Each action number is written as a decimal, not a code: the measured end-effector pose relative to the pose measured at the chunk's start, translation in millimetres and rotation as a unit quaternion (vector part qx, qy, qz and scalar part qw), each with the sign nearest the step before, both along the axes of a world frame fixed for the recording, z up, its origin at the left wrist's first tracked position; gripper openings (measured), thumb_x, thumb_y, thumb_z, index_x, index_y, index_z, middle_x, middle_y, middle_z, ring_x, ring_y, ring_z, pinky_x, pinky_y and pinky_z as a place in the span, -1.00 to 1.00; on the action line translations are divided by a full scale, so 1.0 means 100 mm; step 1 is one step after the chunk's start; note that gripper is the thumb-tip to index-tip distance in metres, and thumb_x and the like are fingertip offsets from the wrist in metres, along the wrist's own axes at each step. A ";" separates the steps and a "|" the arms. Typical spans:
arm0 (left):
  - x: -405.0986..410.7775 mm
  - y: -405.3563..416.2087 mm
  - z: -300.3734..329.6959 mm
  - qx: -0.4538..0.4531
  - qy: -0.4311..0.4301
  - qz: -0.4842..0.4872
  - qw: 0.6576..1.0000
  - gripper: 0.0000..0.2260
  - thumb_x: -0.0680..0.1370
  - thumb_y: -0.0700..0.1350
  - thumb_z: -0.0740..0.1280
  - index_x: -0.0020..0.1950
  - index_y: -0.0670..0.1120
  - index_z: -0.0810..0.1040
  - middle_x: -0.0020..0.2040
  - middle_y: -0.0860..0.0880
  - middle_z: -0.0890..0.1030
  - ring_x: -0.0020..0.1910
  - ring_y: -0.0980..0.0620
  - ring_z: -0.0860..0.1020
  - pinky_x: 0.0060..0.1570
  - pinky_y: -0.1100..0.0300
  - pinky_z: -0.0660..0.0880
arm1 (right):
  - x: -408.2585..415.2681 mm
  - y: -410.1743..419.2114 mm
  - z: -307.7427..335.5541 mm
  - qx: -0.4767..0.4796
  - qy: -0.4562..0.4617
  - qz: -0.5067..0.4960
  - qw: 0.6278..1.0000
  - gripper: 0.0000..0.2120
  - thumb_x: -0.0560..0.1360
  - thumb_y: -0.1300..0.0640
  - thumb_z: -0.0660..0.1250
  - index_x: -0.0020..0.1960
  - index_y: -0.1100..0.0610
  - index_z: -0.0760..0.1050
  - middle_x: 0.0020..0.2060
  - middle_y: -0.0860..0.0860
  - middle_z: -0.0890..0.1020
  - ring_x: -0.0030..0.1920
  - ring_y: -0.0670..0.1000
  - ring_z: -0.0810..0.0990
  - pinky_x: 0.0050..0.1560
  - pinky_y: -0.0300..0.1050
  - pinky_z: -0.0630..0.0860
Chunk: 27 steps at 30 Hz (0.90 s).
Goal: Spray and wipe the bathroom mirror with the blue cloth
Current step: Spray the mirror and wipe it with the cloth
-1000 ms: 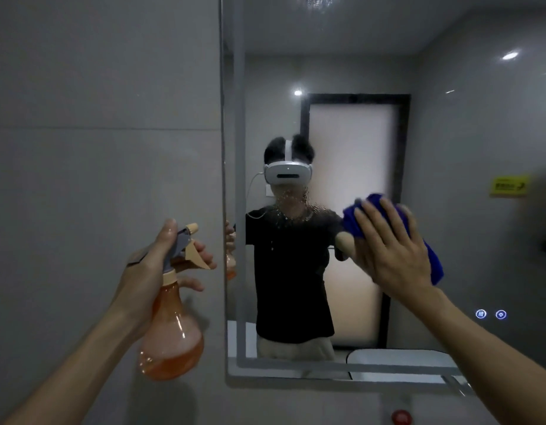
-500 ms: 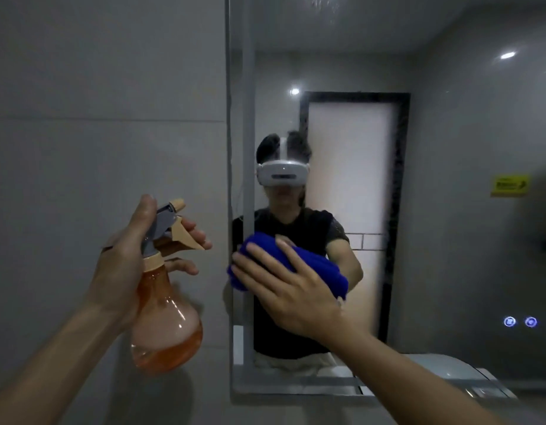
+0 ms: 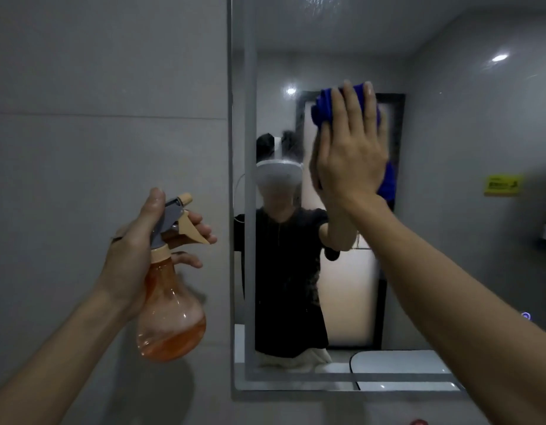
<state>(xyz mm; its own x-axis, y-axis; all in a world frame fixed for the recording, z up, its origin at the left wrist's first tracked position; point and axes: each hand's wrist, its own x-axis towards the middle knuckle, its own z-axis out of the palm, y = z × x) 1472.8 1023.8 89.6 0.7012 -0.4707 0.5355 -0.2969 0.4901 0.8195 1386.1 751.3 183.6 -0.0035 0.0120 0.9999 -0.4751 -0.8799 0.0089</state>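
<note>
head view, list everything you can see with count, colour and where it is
mirror: 1, grey-framed, on the wall, fills centre and right
blue cloth: 1, blue, pressed flat on the upper mirror under the right hand
spray bottle: 1, clear orange with orange liquid low inside, grey and tan trigger head, held up left of the mirror
wall tiles: grey, left of the mirror
yellow sticker: 1, yellow, seen at the mirror's right
reflection of the person: 1, dark top, white headset, centre of mirror
left hand: 1, gripping the bottle neck, fingers at the trigger
right hand: 1, flat on the cloth, fingers up
</note>
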 end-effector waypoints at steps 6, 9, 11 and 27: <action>-0.06 0.04 0.05 -0.002 -0.009 0.003 1.000 -0.45 0.57 0.24 0.12 0.02 -0.24 0.59 -0.08 -0.26 0.68 -0.03 -0.23 0.68 -0.36 0.07 0.62 | 0.30 0.45 -0.92 -0.202 0.210 0.045 0.956 -0.44 0.60 0.13 0.21 0.58 0.14 0.22 0.57 0.11 0.25 0.60 0.17 0.10 0.54 0.28 0.08; -0.09 0.06 0.07 0.005 -0.012 0.003 1.000 -0.42 0.57 0.24 0.11 0.04 -0.27 0.58 -0.04 -0.30 0.67 -0.01 -0.23 0.67 -0.35 0.07 0.62 | 0.13 0.36 -1.66 -0.305 0.372 0.018 0.877 -0.41 0.62 0.10 0.22 0.60 0.11 0.13 0.60 0.08 0.17 0.61 0.16 0.01 0.57 0.26 -0.05; -0.10 0.08 0.08 0.008 -0.014 0.000 1.000 -0.42 0.56 0.24 0.11 0.05 -0.27 0.58 -0.04 -0.30 0.66 -0.01 -0.23 0.67 -0.36 0.07 0.62 | -0.03 0.14 -1.87 -0.343 0.416 0.014 0.842 -0.42 0.63 0.10 0.18 0.61 0.09 0.11 0.60 0.04 0.16 0.61 0.14 -0.01 0.58 0.23 -0.11; -0.11 0.15 -0.01 -0.001 0.001 0.025 1.000 -0.43 0.60 0.23 0.12 0.03 -0.26 0.60 -0.05 -0.31 0.67 0.00 -0.26 0.67 -0.36 0.07 0.62 | 0.40 0.50 -0.36 -0.118 0.136 0.029 0.983 -0.50 0.66 0.09 0.09 0.59 0.12 0.20 0.57 0.09 0.24 0.60 0.17 0.11 0.54 0.28 0.08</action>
<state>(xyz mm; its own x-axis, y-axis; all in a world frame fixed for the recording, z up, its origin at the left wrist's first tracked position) 1461.7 1038.9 88.2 0.7250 -0.4335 0.5353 -0.3192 0.4772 0.8188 1425.7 801.8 148.0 0.2559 0.2523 0.9332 -0.3760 -0.8634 0.3365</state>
